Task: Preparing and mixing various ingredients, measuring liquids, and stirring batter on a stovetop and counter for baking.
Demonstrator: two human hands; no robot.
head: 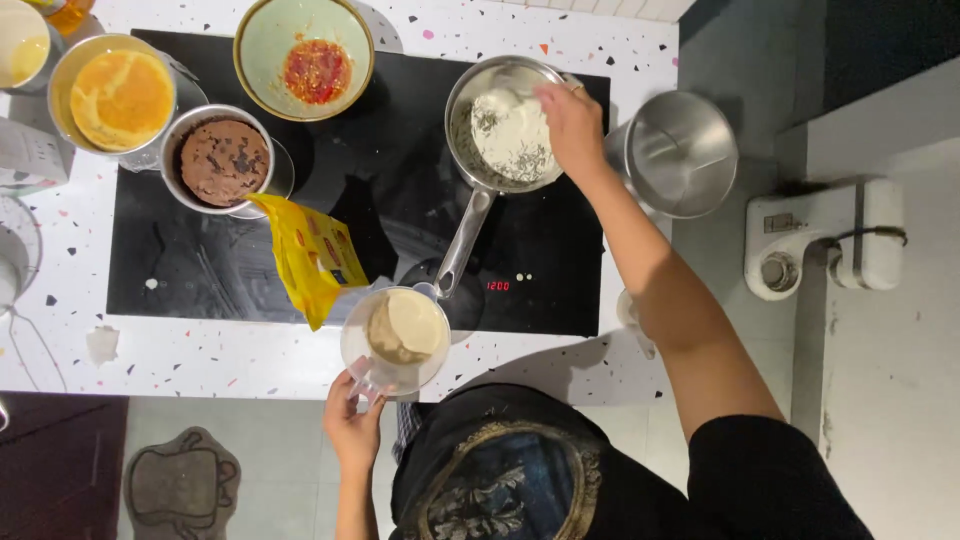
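Note:
My right hand [570,125] reaches over a small steel saucepan [470,95] on a black induction hob [400,200], fingers pinched above the white liquid flecked with dark bits inside it. What the fingers hold is too small to tell. My left hand [352,425] grips the handle of a clear measuring jug [395,340] holding beige and brown powder, at the counter's near edge. A yellow packet [305,255] lies on the hob beside the jug.
A green bowl with red paste [305,60], a tin with a dark cake [222,160], a tin with a yellow cake [120,100] and a steel pot [680,150] stand around the hob. A white appliance [825,240] sits at right. A floor mat [180,485] lies below.

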